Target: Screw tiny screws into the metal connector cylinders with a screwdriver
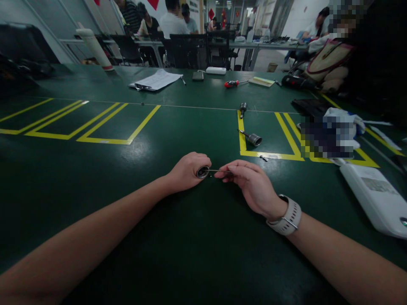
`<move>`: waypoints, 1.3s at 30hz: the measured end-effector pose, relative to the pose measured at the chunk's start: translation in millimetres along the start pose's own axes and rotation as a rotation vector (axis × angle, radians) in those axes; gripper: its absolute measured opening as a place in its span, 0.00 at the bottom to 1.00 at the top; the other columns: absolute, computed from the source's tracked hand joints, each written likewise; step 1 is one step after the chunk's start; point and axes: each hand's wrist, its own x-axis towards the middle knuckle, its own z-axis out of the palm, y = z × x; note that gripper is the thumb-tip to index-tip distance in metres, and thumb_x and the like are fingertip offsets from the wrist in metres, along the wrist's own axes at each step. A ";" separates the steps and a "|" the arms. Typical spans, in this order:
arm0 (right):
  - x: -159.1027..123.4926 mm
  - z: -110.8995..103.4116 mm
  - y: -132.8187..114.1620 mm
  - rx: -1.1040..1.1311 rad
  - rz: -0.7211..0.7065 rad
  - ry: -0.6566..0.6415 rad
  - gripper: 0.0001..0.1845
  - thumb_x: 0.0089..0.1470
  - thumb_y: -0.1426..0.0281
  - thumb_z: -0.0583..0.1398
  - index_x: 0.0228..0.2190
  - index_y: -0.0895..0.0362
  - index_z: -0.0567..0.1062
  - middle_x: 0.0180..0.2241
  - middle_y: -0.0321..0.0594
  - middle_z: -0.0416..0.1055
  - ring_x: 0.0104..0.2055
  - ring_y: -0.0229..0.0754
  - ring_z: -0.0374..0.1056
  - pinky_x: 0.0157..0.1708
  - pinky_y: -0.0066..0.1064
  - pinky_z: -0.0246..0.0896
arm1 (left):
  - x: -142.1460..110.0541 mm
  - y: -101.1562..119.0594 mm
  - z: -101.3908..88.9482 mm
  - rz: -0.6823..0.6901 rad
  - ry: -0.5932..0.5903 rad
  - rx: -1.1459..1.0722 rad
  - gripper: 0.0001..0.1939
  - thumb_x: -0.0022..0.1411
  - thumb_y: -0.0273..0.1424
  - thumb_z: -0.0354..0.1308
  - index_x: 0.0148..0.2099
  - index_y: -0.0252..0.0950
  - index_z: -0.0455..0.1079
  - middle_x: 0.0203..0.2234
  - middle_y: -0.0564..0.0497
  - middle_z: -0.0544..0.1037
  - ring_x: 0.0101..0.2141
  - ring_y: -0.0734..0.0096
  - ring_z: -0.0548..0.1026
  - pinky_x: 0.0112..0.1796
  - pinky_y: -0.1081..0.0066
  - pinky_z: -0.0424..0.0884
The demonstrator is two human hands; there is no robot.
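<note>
Metal socket [202,172] sat wrapped in L hand [188,169] grip, prob. to steady it w/ mouth exposed; R hand [249,180] grip pinched thin rod [218,170] near mouth.

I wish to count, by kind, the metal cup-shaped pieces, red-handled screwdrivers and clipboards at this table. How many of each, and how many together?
Metal cup-shaped pieces: 3 (1 in the left hand)
Red-handled screwdriver: 1
Clipboard: 1
Total: 5

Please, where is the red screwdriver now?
In the head view, the red screwdriver lies right of centre, beyond the right hand, beside the yellowish paper.
</note>
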 end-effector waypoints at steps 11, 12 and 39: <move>-11.9 7.9 -5.9 -0.573 -0.347 -0.012 0.09 0.54 0.72 0.57 0.31 0.52 0.78 0.32 0.38 0.75 0.36 0.43 0.69 0.38 0.38 0.61 | 0.4 1.8 -0.7 -0.040 0.035 0.024 0.03 0.54 0.24 0.52 0.28 0.35 0.63 0.22 0.54 0.68 0.25 0.73 0.67 0.30 0.72 0.61; -10.9 7.2 -5.7 -0.543 -0.317 -0.015 0.10 0.54 0.72 0.57 0.31 0.52 0.78 0.32 0.38 0.75 0.36 0.43 0.69 0.38 0.38 0.61 | 0.3 2.0 -0.9 -0.037 0.031 0.029 0.03 0.54 0.24 0.51 0.28 0.35 0.63 0.22 0.54 0.68 0.25 0.73 0.67 0.30 0.72 0.61; -0.1 0.8 -2.2 -0.042 -0.063 0.102 0.08 0.48 0.71 0.58 0.23 0.57 0.77 0.24 0.38 0.75 0.32 0.43 0.69 0.38 0.39 0.59 | 1.2 0.3 -2.6 -0.078 0.026 0.021 0.04 0.53 0.21 0.52 0.28 0.33 0.63 0.23 0.54 0.68 0.26 0.72 0.67 0.31 0.71 0.61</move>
